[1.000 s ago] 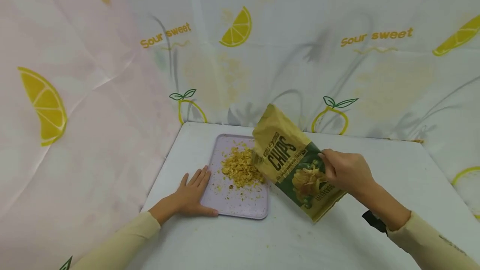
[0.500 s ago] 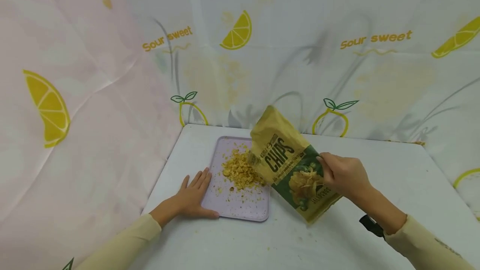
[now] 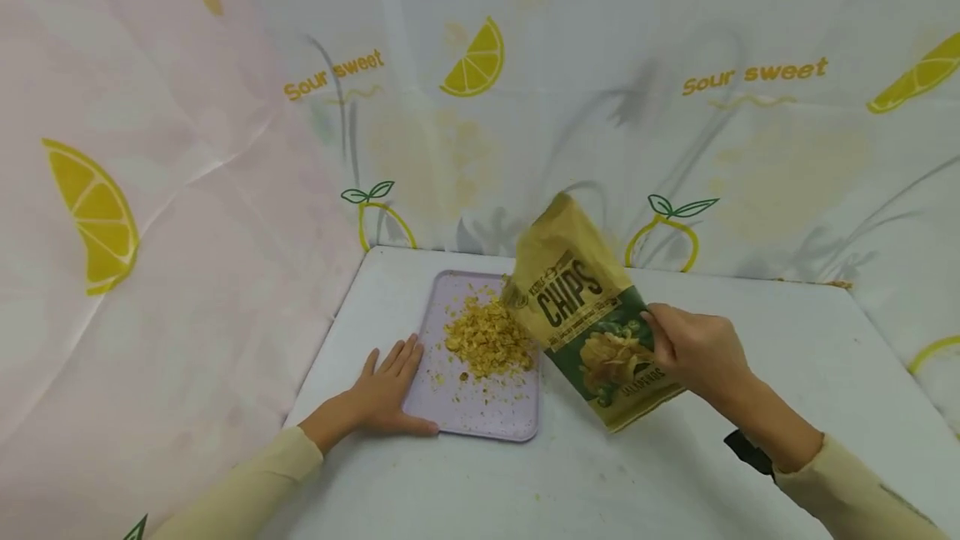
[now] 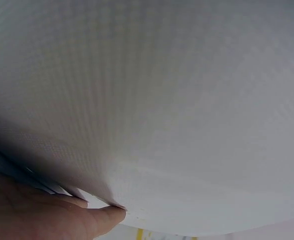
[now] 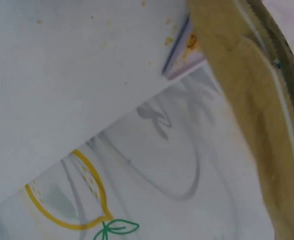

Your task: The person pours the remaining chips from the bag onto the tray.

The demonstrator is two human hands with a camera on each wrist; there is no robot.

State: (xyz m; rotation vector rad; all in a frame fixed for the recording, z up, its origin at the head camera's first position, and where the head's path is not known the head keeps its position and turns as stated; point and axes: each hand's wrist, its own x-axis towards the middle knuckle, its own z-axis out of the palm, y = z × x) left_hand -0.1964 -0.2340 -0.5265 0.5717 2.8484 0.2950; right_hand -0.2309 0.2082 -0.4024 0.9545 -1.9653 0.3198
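My right hand [image 3: 701,348] grips a yellow and green chip bag [image 3: 585,315], labelled CHIPS, by its right side. The bag is tilted above the table, its upper left end over the right edge of a lilac tray [image 3: 487,419]. A heap of crushed chips [image 3: 483,336] lies on the tray, with small crumbs scattered round it. My left hand [image 3: 386,394] rests at the tray's left edge, fingers spread and straight. In the right wrist view the bag [image 5: 251,110] fills the right side; in the left wrist view my left hand [image 4: 52,215] shows low at the left.
The white table [image 3: 757,340] runs up to a back curtain [image 3: 555,107] printed with lemons. A pinkish curtain [image 3: 187,315] hangs along the left side. A few crumbs [image 3: 536,497] lie on the table before the tray.
The chip bag dips slightly left at half a second ago, then comes back up and a little right with my right hand. My left hand and the tray stay in place.
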